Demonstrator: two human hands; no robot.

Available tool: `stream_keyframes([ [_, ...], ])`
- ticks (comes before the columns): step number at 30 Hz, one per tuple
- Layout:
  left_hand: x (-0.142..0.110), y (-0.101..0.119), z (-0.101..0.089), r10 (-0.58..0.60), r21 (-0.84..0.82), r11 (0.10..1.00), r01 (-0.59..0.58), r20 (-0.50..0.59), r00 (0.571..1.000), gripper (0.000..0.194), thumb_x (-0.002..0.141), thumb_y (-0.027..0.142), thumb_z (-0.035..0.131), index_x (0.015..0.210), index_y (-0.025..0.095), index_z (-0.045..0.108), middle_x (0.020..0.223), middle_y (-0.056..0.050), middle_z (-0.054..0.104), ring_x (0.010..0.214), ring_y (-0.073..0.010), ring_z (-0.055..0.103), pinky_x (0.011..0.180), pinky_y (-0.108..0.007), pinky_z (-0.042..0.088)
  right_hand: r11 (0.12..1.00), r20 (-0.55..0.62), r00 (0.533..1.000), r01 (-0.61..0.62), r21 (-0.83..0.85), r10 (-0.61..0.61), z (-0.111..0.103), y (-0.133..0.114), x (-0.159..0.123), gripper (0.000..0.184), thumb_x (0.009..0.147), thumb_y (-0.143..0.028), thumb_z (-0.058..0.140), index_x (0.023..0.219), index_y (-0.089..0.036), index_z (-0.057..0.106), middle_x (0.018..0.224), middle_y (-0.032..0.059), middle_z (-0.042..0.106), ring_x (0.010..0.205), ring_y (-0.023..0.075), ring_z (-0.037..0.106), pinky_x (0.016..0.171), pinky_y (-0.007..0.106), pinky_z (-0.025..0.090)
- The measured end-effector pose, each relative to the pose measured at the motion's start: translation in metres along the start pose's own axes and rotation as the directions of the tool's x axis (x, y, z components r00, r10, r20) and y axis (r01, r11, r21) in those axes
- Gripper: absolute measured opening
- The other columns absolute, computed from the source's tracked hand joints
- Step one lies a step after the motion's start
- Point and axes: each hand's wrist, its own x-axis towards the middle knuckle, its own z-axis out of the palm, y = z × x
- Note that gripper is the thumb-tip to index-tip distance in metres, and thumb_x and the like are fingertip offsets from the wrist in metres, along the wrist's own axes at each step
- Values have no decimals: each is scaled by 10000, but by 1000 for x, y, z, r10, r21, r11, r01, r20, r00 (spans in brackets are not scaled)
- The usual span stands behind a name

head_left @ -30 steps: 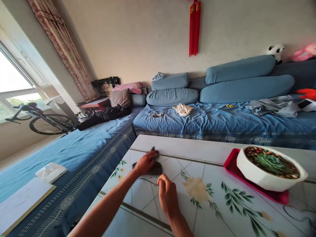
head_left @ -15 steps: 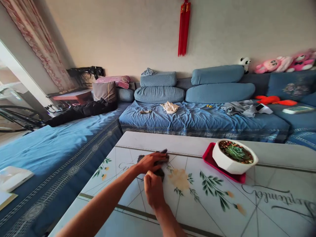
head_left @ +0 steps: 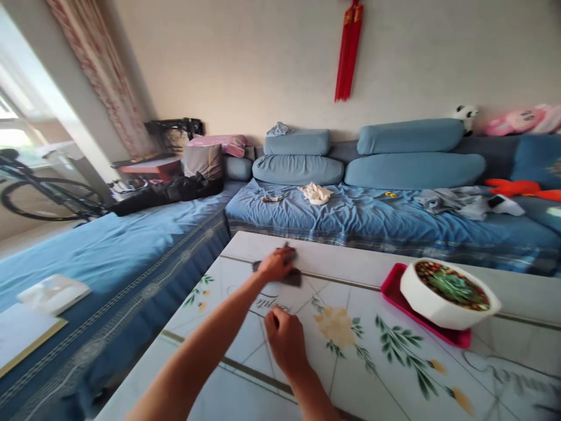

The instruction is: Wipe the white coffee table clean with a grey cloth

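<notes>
My left hand (head_left: 276, 264) presses a dark grey cloth (head_left: 293, 277) flat on the white flower-patterned table (head_left: 350, 356), near its far left corner. Fingers are curled over the cloth, which shows only at the hand's edges. My right hand (head_left: 284, 341) rests closer to me on the tabletop, its fingers folded into a loose fist with nothing visible in it. The two hands are apart by a hand's width.
A white bowl with a succulent (head_left: 449, 292) stands on a red tray (head_left: 394, 292) at the table's right. Blue sofas (head_left: 385, 216) wrap the table's far and left sides, strewn with clothes, cushions and plush toys. A white box (head_left: 55, 292) lies on the left sofa. A bicycle (head_left: 44, 196) stands by the window.
My left hand has pushed the cloth farther away toward the table's far edge. My right hand has let the cloth go and stays nearer to me. The view swung slightly left.
</notes>
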Motion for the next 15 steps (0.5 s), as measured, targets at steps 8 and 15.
stream_keyframes([
  [8, -54, -80, -28, -2, -44, 999, 2, -8, 1000, 608, 1017, 240, 618, 1604, 369, 708, 1733, 35, 613, 1609, -207, 567, 1348, -340, 446, 997, 73, 997, -25, 69, 20, -8, 0, 1, 398, 1003, -559, 379, 719, -280, 386, 568, -45, 413, 580, 170, 325, 620, 355, 220],
  [15, 20, -82, -57, -321, 55, 942, 332, -147, 935, 476, 1062, 247, 591, 1507, 169, 742, 1624, -191, 674, 1576, -333, 565, 1376, -500, 406, 998, 83, 995, -55, 5, 54, -5, 0, 1, 420, 979, -585, 359, 695, -279, 404, 558, -30, 443, 573, 173, 360, 624, 352, 243],
])
